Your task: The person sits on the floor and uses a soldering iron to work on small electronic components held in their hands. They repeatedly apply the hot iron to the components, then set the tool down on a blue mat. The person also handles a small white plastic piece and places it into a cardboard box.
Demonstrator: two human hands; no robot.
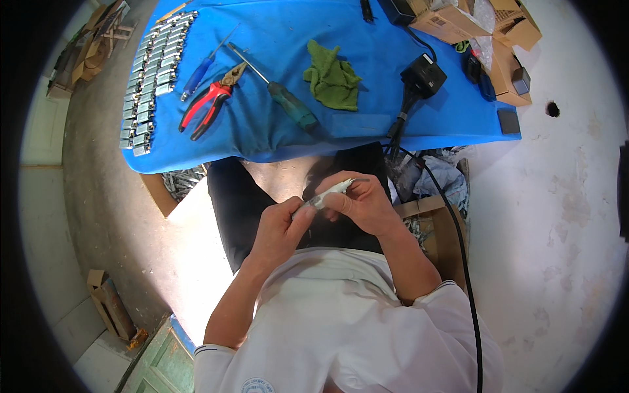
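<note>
Over my lap, between my knees, I hold a small pale, partly silvery elongated piece [325, 196] with a thin dark tip pointing right. My left hand [280, 229] grips its lower left end with the thumb along it; my right hand [357, 206] is closed round its upper part. I cannot make out exactly what the piece is. On the blue-covered table [255, 19] beyond my hands lie red-handled pliers [208, 108], a blue screwdriver [195, 84], a teal-handled screwdriver [288, 105], a green cloth [331, 78] and rows of metal parts [151, 72].
A black device with cables [422, 75] rests at the table's right, its cable hanging past my right arm. Opened cardboard boxes [508, 65] stand at the back right. Boxes of metal scraps [183, 180] sit below the table edge. A wall with a panel [42, 137] is far left.
</note>
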